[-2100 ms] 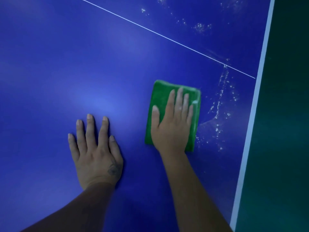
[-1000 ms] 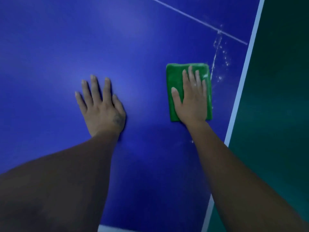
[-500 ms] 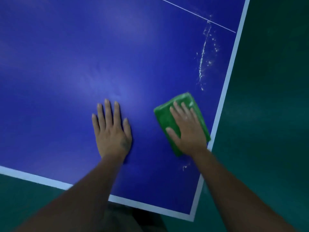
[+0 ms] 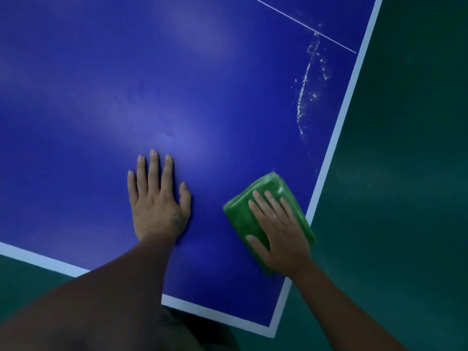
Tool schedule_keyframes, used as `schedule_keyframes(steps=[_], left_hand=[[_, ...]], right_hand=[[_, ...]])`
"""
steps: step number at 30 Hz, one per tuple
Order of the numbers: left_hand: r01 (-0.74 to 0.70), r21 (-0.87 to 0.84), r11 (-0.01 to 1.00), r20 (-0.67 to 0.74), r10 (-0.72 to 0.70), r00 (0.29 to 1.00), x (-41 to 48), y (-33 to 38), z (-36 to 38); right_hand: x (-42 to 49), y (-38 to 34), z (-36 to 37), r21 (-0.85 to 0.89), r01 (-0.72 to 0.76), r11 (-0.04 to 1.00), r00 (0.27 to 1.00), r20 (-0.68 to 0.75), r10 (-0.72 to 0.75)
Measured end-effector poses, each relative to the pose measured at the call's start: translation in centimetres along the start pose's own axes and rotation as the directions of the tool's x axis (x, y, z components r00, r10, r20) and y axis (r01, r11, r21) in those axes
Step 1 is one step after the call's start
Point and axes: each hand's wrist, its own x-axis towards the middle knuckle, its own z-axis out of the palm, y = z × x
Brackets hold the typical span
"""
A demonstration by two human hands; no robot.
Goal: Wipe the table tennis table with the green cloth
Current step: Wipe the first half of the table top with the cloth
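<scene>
Because the right grip (image 4: 281, 236) lies flat, fingers straight, pressing rather than clasping the folded green cloth (image 4: 240, 216) beneath it at the side edge of the table tennis table (image 4: 177, 84), an outward stroke could drop the cloth onto the floor (image 4: 405, 173). The left grip (image 4: 158, 206), spread flat alongside, braces. White residue (image 4: 304, 92) ahead of the right grip may be missed.

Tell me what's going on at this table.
A person is wiping the blue table with a folded green cloth, pressed flat under the right hand at the right edge. The left hand rests flat on the surface beside it. A whitish streak farther up that edge is not yet wiped.
</scene>
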Motion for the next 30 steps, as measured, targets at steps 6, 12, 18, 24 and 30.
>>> schedule_keyframes(steps=[6, 12, 18, 24, 30], left_hand=[[0.001, 0.001, 1.0, -0.012, -0.001, 1.0, -0.4, 0.1, 0.0], [-0.011, -0.005, 1.0, -0.004, 0.011, 1.0, -0.7, -0.2, 0.0], [-0.01, -0.024, 1.0, -0.033, 0.009, 0.999, -1.0, -0.4, -0.2], [0.0, -0.041, 0.999, -0.004, 0.0, 1.0, -0.7, -0.1, -0.2], [0.021, -0.014, 1.0, -0.043, -0.022, 0.999, -0.4, 0.0, 0.5]], right_hand=[[6.1, 2.7, -1.7, -0.033, 0.004, 0.999, 1.0, -0.013, -0.005], [14.1, -2.5, -2.0, -0.048, -0.42, 0.906, 0.901, -0.145, 0.409], [1.7, -10.4, 3.2, -0.023, -0.234, 0.972, 0.957, -0.181, 0.226], [-4.2, -0.6, 0.9, -0.122, 0.146, 0.982, 0.989, -0.017, -0.149], [4.9, 7.3, -2.8, -0.159, -0.115, 0.981, 0.992, -0.078, 0.104]])
